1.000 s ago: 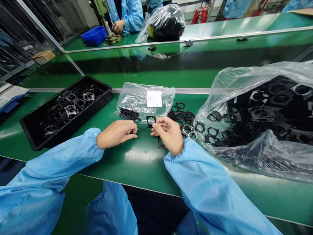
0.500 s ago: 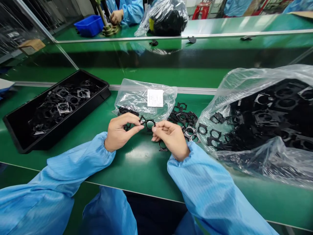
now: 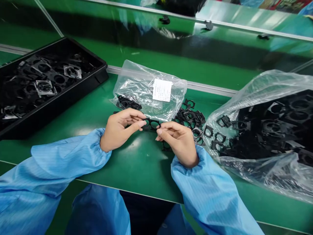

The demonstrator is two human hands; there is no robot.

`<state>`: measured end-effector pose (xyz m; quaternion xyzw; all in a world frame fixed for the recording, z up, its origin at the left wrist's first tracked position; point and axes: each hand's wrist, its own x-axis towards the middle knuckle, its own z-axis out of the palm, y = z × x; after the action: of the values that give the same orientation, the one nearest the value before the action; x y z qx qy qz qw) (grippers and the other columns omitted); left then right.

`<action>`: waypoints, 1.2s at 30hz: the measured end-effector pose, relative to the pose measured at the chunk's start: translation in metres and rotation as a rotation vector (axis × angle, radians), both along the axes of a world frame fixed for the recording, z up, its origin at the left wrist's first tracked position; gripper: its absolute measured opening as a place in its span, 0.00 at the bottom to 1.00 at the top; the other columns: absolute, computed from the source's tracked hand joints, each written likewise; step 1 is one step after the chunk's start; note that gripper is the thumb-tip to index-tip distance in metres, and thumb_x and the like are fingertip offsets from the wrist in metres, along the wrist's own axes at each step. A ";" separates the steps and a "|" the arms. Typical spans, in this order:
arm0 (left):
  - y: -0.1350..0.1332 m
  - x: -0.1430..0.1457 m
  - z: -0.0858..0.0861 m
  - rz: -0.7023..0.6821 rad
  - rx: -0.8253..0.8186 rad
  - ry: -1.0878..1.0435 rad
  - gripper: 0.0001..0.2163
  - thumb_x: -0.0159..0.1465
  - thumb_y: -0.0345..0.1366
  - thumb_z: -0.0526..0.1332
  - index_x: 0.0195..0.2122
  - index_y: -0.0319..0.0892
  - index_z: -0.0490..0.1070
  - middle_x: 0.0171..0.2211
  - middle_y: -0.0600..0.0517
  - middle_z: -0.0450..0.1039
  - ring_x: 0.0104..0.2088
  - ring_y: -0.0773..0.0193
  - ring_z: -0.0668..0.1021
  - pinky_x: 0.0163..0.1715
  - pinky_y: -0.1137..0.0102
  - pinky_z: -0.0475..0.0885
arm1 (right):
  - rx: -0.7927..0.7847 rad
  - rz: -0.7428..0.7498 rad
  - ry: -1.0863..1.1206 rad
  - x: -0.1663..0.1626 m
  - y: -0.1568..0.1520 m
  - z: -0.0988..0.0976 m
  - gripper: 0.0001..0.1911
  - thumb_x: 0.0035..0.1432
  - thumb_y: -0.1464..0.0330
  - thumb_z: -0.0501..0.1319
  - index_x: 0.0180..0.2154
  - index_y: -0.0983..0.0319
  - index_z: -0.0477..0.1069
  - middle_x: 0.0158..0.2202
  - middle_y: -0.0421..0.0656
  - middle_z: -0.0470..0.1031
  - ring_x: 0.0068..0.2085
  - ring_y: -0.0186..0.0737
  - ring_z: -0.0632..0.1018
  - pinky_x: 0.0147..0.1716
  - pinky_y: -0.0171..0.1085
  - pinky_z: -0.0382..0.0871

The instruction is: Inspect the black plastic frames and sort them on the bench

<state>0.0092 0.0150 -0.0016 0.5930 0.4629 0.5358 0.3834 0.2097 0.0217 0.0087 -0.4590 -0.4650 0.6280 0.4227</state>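
My left hand (image 3: 119, 130) and my right hand (image 3: 177, 140) meet over the green table, both in blue sleeves. Between their fingertips they pinch a small black square frame part with a round hole (image 3: 153, 124). Just behind it lies a small clear bag (image 3: 146, 89) with a white label and a few black parts inside. A loose pile of the same black frame parts (image 3: 189, 117) lies right of the bag, close to my right hand. One more black part (image 3: 166, 147) sits on the table under my right hand.
A black tray (image 3: 97, 70) with several frame parts stands at the left. A large clear plastic bag (image 3: 266, 130) full of black parts fills the right side. A metal rail (image 3: 210, 87) runs across the table behind the bags.
Both hands have come together on the black frame part, which the right hand alone held before. The view has tilted down and closer.
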 end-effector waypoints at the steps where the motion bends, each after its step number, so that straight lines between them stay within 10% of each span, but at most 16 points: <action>1: 0.000 0.000 0.000 0.003 -0.010 -0.028 0.08 0.64 0.38 0.71 0.37 0.40 0.78 0.30 0.52 0.81 0.29 0.66 0.83 0.30 0.73 0.81 | 0.008 -0.005 -0.003 0.000 0.000 -0.001 0.22 0.42 0.52 0.79 0.30 0.60 0.78 0.25 0.37 0.76 0.25 0.35 0.78 0.29 0.37 0.78; 36: -0.004 0.001 -0.003 -0.089 -0.066 0.001 0.10 0.64 0.43 0.71 0.36 0.41 0.82 0.33 0.47 0.84 0.35 0.60 0.85 0.36 0.68 0.82 | -0.008 -0.005 0.019 0.000 -0.002 -0.004 0.19 0.45 0.57 0.79 0.34 0.60 0.79 0.28 0.39 0.79 0.33 0.41 0.86 0.35 0.37 0.81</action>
<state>0.0101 0.0113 -0.0051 0.6003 0.4538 0.5021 0.4260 0.2099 0.0192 0.0048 -0.4558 -0.4574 0.6331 0.4268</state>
